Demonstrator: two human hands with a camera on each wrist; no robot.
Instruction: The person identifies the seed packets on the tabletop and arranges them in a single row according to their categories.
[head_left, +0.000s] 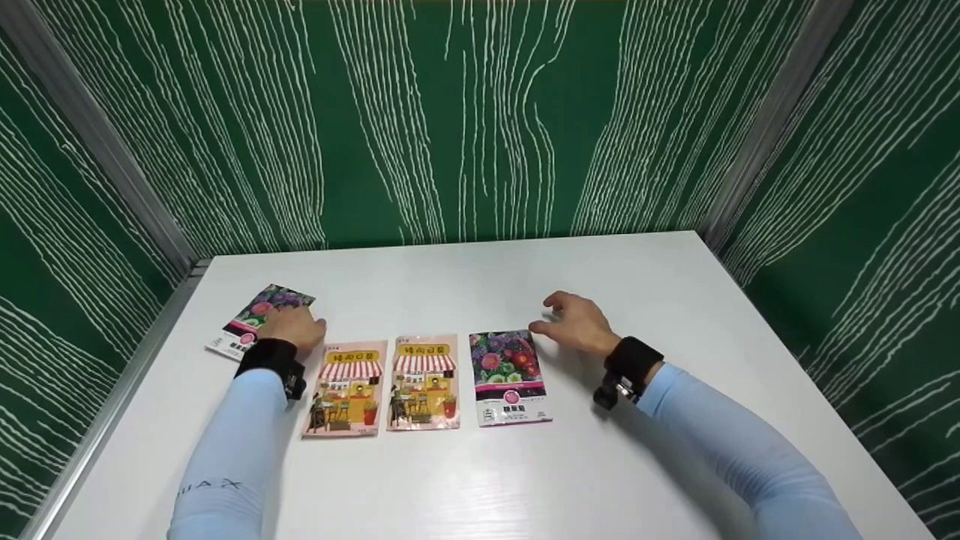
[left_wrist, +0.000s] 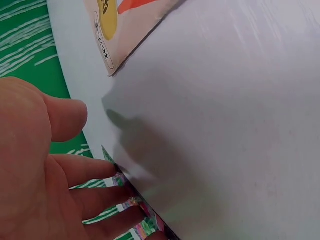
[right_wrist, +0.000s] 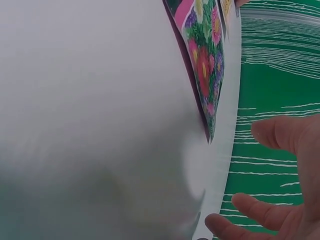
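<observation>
My left hand [head_left: 292, 328] rests over the right side of a tilted flower seed packet [head_left: 256, 309] at the table's left. In the left wrist view, its extended fingers [left_wrist: 107, 197] touch the packet, with the thumb apart. My right hand [head_left: 577, 326] hovers with loosely bent fingers, holding nothing, just beyond the upper right corner of another flower seed packet [head_left: 510, 375]. The right wrist view shows a gap between that hand [right_wrist: 295, 185] and the flower packet [right_wrist: 205, 65]. Between the hands lie two pink packets, the left one [head_left: 349, 390] and the right one [head_left: 424, 382], both with striped awnings.
The white table [head_left: 465, 480] carries the packets, three of them in a row side by side. Green panels [head_left: 480, 150] with white wavy lines stand behind it and at both sides. Metal posts [head_left: 765, 127] mark the corners.
</observation>
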